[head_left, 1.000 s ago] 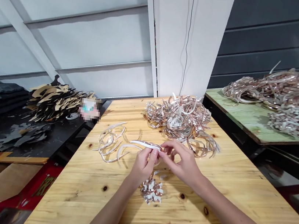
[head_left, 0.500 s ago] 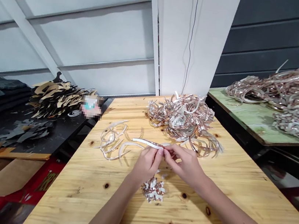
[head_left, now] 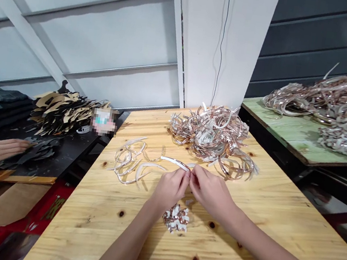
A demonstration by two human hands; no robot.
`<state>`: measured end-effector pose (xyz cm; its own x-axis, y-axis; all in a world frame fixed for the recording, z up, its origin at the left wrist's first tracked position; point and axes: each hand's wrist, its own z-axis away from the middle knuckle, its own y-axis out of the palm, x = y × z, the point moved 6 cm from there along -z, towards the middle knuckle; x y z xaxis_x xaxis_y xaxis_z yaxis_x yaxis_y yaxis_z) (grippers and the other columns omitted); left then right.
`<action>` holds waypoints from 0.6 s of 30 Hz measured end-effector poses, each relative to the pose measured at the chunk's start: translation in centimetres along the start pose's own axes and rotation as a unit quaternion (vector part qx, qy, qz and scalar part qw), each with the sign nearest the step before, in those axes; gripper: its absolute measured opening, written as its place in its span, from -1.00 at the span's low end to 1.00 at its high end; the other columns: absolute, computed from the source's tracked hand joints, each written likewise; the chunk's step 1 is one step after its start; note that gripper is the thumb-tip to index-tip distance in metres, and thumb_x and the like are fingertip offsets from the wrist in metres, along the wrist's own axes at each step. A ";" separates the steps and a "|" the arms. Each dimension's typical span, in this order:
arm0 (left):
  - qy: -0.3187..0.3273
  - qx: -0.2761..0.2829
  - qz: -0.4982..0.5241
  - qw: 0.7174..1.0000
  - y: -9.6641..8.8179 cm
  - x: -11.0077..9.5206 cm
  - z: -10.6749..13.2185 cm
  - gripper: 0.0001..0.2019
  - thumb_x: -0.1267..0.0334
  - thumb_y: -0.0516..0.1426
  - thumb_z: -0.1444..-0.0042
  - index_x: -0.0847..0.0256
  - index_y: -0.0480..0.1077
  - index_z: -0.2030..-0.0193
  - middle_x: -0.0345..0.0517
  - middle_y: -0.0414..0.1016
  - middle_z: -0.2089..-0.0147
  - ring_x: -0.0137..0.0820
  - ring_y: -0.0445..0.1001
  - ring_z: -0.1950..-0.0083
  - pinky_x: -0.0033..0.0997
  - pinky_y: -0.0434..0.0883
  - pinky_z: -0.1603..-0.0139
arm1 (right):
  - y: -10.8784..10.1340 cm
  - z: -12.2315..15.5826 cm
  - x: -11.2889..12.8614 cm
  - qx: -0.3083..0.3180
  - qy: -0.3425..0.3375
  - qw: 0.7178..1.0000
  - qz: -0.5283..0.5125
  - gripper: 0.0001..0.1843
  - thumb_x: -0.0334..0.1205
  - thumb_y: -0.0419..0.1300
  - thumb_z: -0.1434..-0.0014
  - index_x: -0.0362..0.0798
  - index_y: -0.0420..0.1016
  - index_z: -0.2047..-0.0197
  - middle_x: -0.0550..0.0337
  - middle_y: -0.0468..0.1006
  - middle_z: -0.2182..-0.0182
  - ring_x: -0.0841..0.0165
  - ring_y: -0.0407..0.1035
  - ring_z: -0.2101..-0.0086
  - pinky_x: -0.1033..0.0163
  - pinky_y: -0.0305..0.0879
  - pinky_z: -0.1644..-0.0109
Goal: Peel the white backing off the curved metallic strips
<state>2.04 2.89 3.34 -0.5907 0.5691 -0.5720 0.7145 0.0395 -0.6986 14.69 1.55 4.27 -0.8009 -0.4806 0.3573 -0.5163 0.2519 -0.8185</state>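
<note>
My left hand (head_left: 170, 187) pinches a thin curved strip (head_left: 175, 162), white on one face and shiny rose-gold on the other. Its free end points away to the left. Right beside it, my right hand (head_left: 208, 188) has its fingertips pressed together at the strip's near end; that end is hidden in the fingers. Below both hands lies a small heap of short white and rose-gold scraps (head_left: 176, 219). Several loose curled strips (head_left: 128, 162) lie to the left. Farther back is a big tangled pile of the same strips (head_left: 212, 131).
More strips are heaped (head_left: 335, 101) on a green-topped table (head_left: 292, 129) at right. On a dark table (head_left: 71, 143) at left lie black and tan cut pieces (head_left: 63, 110); another person's hand (head_left: 2, 151) reaches over it. A cardboard box (head_left: 11, 204) stands below.
My right hand's fingers have curled in closer at the strip's end, and the strip now tilts down more to the right. At left, the other person's hand has come farther into view.
</note>
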 end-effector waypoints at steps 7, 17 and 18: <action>-0.025 0.037 0.080 0.996 -0.1 0.1 -0.4 -0.69 0.20 -0.01 -0.41 0.15 0.33 0.39 -0.20 0.38 0.47 -0.39 0.30 0.46 -0.40 0.19 0.33 | 0.0 -0.3 -0.2 -0.028 -0.029 0.999 -0.008 -0.84 -0.32 0.09 -0.34 0.00 0.28 0.32 0.17 0.52 0.46 0.32 0.38 0.51 0.24 0.01 0.42; -0.068 0.051 0.119 0.989 0.1 0.6 -0.5 -0.67 0.17 -0.01 -0.39 0.19 0.31 0.43 -0.22 0.34 0.49 -0.41 0.26 0.45 -0.41 0.15 0.35 | 0.4 -0.6 -0.4 -0.036 -0.083 0.995 0.029 -0.88 -0.39 0.13 -0.24 -0.03 0.36 0.34 0.17 0.53 0.48 0.34 0.36 0.53 0.23 -0.03 0.44; -0.075 0.051 0.132 0.987 0.1 0.7 -0.5 -0.66 0.16 -0.01 -0.39 0.19 0.30 0.43 -0.22 0.34 0.49 -0.41 0.26 0.44 -0.41 0.16 0.35 | 0.5 -0.7 -0.6 -0.031 -0.078 0.996 0.019 -0.88 -0.39 0.13 -0.24 -0.03 0.36 0.34 0.17 0.53 0.47 0.34 0.36 0.52 0.24 -0.01 0.43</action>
<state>1.92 3.70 3.08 -0.4435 0.4208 -0.7913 0.8138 -0.1809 -0.5523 14.70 2.52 3.94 -0.7658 -0.5936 0.2474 -0.5075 0.3215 -0.7995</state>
